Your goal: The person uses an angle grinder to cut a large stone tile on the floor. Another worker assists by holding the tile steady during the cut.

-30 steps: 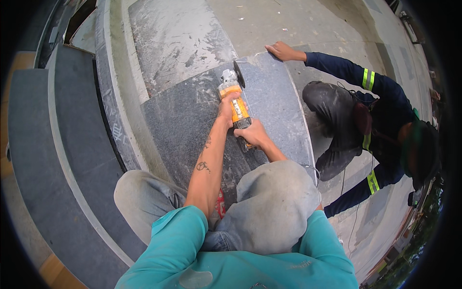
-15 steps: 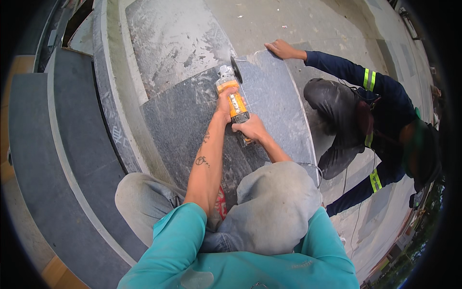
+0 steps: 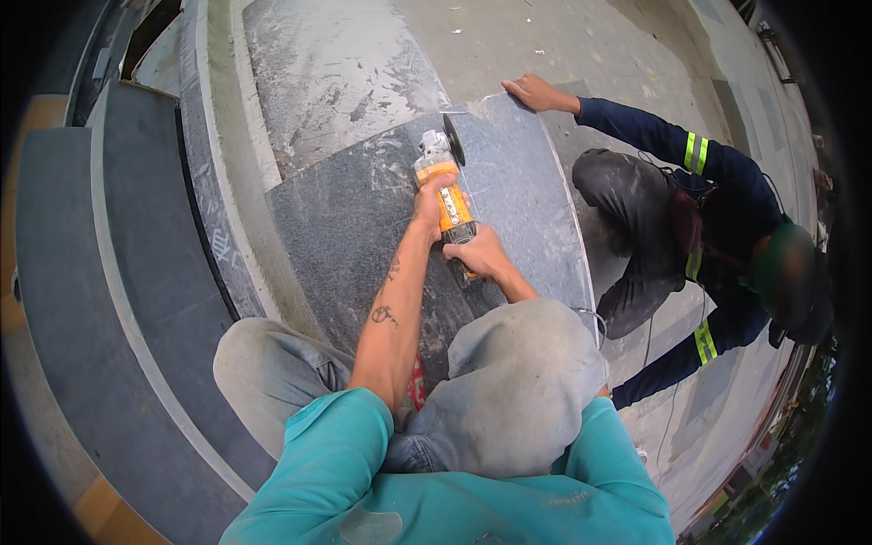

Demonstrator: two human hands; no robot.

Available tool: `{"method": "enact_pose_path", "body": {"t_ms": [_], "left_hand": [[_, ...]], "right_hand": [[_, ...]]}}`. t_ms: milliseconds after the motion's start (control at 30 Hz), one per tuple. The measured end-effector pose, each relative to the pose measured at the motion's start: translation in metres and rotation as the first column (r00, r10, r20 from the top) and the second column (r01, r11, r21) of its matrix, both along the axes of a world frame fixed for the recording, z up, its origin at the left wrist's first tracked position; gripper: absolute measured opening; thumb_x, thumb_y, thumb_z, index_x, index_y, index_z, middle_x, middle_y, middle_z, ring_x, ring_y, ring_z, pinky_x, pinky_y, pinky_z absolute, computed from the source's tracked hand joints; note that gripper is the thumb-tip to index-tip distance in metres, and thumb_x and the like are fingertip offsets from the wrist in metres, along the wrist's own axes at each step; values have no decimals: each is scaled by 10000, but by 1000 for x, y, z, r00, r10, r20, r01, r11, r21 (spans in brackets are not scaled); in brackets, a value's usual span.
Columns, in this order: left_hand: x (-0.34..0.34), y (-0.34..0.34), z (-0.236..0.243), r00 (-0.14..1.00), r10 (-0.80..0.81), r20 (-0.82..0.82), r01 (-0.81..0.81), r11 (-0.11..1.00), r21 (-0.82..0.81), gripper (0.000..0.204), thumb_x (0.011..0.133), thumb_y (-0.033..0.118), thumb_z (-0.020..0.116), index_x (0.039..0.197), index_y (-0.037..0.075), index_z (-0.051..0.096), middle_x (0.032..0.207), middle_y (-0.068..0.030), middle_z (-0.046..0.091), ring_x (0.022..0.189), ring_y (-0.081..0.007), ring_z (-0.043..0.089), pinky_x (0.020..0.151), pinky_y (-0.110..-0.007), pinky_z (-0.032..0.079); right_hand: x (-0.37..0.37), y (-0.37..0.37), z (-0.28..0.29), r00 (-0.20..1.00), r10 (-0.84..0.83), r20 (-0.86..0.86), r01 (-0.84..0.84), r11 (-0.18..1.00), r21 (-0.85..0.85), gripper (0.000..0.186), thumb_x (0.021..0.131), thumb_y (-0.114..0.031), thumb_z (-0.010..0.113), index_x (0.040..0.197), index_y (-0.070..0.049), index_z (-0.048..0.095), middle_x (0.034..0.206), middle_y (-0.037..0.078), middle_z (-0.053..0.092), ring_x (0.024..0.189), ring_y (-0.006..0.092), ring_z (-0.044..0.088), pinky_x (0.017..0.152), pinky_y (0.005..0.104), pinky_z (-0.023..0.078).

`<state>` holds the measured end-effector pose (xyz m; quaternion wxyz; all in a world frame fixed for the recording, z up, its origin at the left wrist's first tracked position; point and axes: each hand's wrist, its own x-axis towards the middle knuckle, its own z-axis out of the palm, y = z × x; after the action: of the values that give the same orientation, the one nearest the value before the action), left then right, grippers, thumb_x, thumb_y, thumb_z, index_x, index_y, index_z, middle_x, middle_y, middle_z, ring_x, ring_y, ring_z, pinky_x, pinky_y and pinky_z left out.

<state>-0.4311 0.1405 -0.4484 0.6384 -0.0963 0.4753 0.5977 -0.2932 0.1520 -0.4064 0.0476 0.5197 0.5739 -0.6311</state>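
Note:
An orange and black angle grinder with a silver head and a thin dark disc points away from me over a dark grey stone slab. Wrapped around the front of its body is my left hand. Nearer to me, my right hand grips the rear of the grinder. The disc stands on edge close to the slab's far edge; whether it touches the stone I cannot tell. A thin pale line shows on the slab beside the grinder.
To the right a co-worker in dark blue sleeves crouches, one hand resting on the slab's far right corner. Long grey stone steps run along the left. A dusty pale slab lies beyond. Cables trail at right.
The grinder has shifted slightly right and toward me, with both hands still on it. The pale dust by the disc has thinned. The co-worker's hand stays on the slab corner.

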Motion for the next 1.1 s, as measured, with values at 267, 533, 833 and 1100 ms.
{"method": "enact_pose_path", "body": {"t_ms": [267, 533, 833, 1100], "left_hand": [[4, -2, 2, 1000, 25, -13, -25, 1000, -1, 303, 792, 246, 610, 1023, 64, 536, 705, -118, 586, 556, -222, 603, 505, -350, 532], [-14, 9, -7, 1000, -15, -26, 15, 1000, -8, 370, 784, 304, 610, 1061, 77, 515, 735, -123, 582, 602, -232, 614, 519, -360, 532], [1, -3, -3, 1000, 0, -5, 0, 1000, 2, 343, 797, 269, 601, 1062, 66, 523, 740, -131, 594, 594, -238, 616, 521, -366, 534], [12, -9, 4, 999, 29, 13, -29, 999, -23, 304, 788, 242, 618, 1013, 58, 531, 728, -129, 593, 576, -237, 614, 503, -363, 528]], "right_hand": [[2, -1, -3, 997, 35, 69, -36, 999, 6, 422, 577, -250, 749, 905, 0, 657, 814, 119, 682, 735, 227, 652, 689, 338, 502], [-14, 12, 0, 1000, 23, 12, -22, 1000, -19, 357, 593, -182, 742, 874, 14, 642, 785, 79, 656, 677, 170, 605, 639, 307, 484], [2, -2, -9, 999, 22, 25, -22, 1000, 6, 350, 606, -179, 749, 876, 16, 642, 782, 77, 656, 685, 163, 606, 644, 307, 486], [13, -9, -5, 998, 41, 56, -42, 999, 4, 431, 586, -262, 749, 918, -3, 659, 819, 120, 683, 735, 228, 655, 704, 340, 508]]}}
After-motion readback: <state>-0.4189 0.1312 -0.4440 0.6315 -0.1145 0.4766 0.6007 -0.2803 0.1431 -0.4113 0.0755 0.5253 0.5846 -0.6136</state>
